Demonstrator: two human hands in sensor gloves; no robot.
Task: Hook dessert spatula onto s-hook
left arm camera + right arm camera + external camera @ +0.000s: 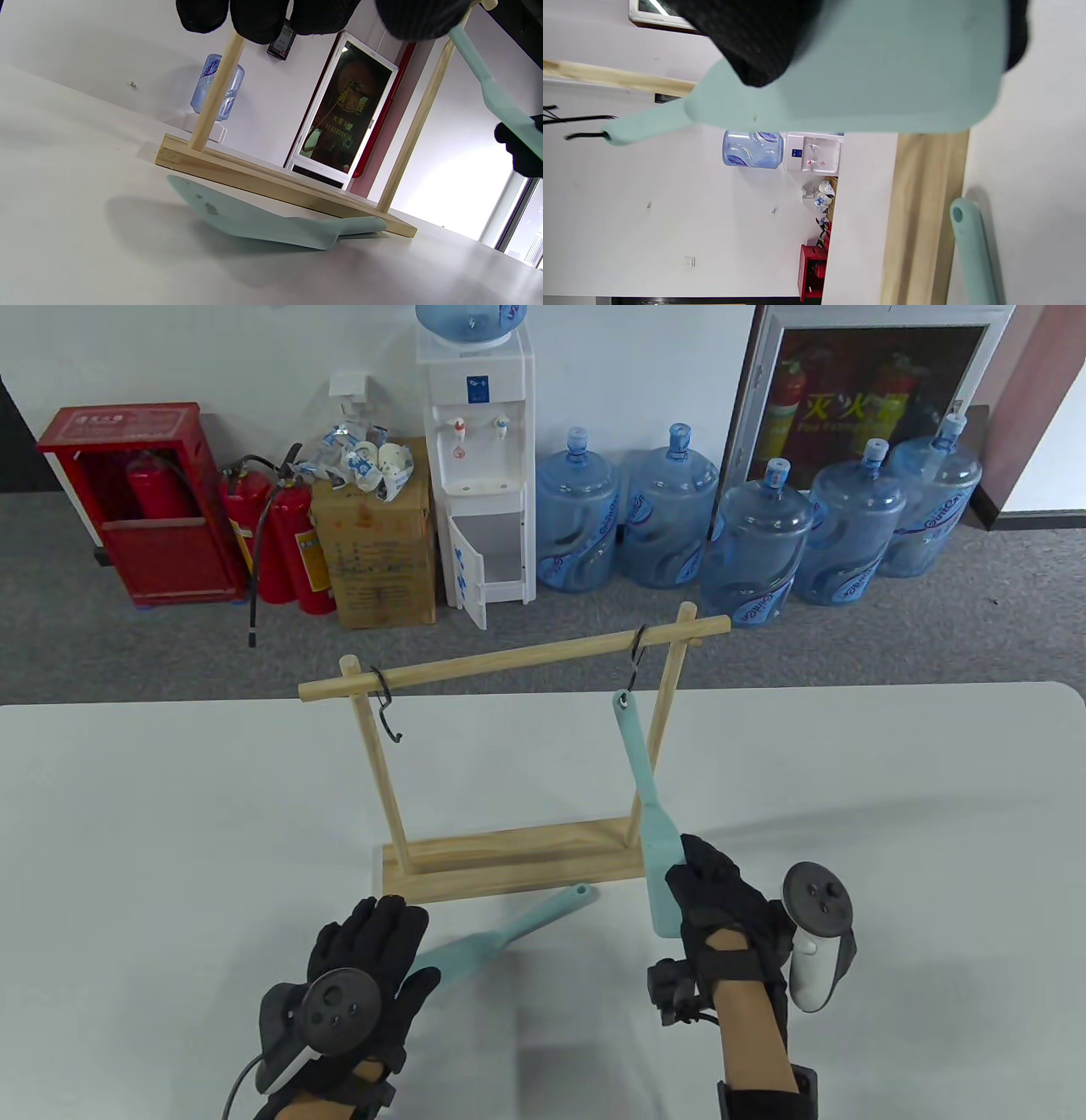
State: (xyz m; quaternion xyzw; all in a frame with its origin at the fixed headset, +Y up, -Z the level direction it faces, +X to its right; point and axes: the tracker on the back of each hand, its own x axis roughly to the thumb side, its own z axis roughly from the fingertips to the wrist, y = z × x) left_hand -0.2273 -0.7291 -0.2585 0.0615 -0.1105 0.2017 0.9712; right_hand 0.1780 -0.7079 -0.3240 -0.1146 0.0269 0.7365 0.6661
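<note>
**Right spatula at the hook, left one not yet picked up**

Nearest: left hand [365,976] hovers flat over the blade of a pale teal silicone dessert spatula [501,929] lying on the white worktop [170,831], just in front of the rack base. Fingers look spread, nothing held; contact with the blade can't be confirmed from the left wrist view.

Right hand [721,908]: grip closed on the blade end of a second pale teal dessert spatula [640,780], thumb on one face, fingers behind. Handle points up and away, hole end at the lower curl of the right black wire s-hook [636,666]. Can't tell if the hole is fully seated.

Behind: light wooden rack [509,857], crossbar up top, second black s-hook [386,708] on the left end, bare.

To do this step well, my read:
- Keep the blade grip firm, silicone will flex.
- Nudge the hole over the hook tip, then lower until the hook takes the weight.
- Release slowly, the hook swings freely on the bar.
- Don't knock the right upright.
</note>
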